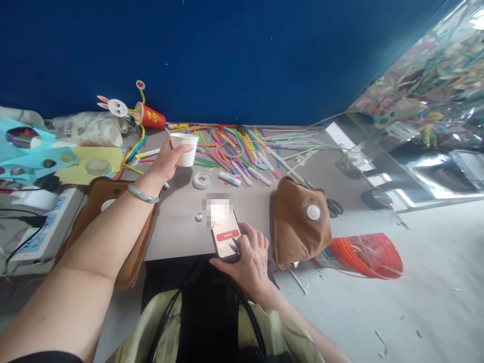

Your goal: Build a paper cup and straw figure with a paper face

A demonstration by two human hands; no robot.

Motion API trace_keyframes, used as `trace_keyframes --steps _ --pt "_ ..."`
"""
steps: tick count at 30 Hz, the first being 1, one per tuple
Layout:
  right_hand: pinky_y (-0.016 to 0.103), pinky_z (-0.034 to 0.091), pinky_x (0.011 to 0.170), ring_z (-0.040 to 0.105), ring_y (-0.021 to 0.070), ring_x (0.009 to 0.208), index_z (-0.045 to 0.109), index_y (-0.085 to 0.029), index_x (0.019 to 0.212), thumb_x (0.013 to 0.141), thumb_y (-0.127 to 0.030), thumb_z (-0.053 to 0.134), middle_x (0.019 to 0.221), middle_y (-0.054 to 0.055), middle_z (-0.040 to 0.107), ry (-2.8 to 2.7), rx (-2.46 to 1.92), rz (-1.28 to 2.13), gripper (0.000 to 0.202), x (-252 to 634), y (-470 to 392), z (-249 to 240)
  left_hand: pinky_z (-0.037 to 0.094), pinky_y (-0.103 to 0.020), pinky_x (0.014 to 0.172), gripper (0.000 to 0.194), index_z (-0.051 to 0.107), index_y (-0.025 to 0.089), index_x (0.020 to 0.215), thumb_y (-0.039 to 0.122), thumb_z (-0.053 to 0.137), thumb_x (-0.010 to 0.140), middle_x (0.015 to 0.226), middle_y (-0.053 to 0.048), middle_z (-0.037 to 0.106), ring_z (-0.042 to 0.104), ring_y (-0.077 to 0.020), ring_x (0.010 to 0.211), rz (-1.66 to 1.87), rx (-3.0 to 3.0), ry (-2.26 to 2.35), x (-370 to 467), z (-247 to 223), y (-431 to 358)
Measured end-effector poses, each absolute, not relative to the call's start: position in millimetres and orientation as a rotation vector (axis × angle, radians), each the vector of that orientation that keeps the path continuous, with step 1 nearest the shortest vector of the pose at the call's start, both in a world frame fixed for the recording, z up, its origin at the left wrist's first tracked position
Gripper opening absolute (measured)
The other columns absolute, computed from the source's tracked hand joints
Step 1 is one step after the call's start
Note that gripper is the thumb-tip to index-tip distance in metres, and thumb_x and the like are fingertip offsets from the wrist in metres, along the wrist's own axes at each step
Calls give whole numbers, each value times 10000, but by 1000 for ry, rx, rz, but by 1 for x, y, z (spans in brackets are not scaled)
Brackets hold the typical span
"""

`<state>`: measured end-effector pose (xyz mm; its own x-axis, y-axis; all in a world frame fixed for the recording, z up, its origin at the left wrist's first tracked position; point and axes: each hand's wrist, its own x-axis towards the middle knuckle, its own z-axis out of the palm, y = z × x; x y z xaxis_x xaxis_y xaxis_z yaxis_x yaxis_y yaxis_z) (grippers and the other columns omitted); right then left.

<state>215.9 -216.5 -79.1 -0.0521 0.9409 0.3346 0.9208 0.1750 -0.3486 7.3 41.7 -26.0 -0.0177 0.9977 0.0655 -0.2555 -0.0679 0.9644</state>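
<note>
My left hand [169,157] is wrapped round a white paper cup [186,151], held upright over the table's left part. My right hand [251,254] is near the table's front edge, its fingers curled beside a phone [226,233] with a lit screen. A small dark pointed tool [235,246] shows at the right fingers, over the phone. Between the hands lie a clear tape roll [201,180], a glue stick [229,178] and a small ring-shaped piece [198,216].
Coloured pens and sticks [242,151] spread along the back. A red cup [151,116] with a rabbit figure lies back left. Brown bags [302,222] flank the work area; black-handled scissors [335,207] are at right. A power strip [49,227] stands far left.
</note>
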Motion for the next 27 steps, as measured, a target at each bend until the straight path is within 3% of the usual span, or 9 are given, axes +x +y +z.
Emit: trace_keyframes --steps 27 --pt "430 471 844 535 295 989 482 -220 885 747 -433 772 1168 128 598 -2053 -1808 61 386 227 -217 -60 475 -248 611 499 646 173 942 306 829 497 842 -17 685 619 -159 735 1372 1074 951 5 -28 42"
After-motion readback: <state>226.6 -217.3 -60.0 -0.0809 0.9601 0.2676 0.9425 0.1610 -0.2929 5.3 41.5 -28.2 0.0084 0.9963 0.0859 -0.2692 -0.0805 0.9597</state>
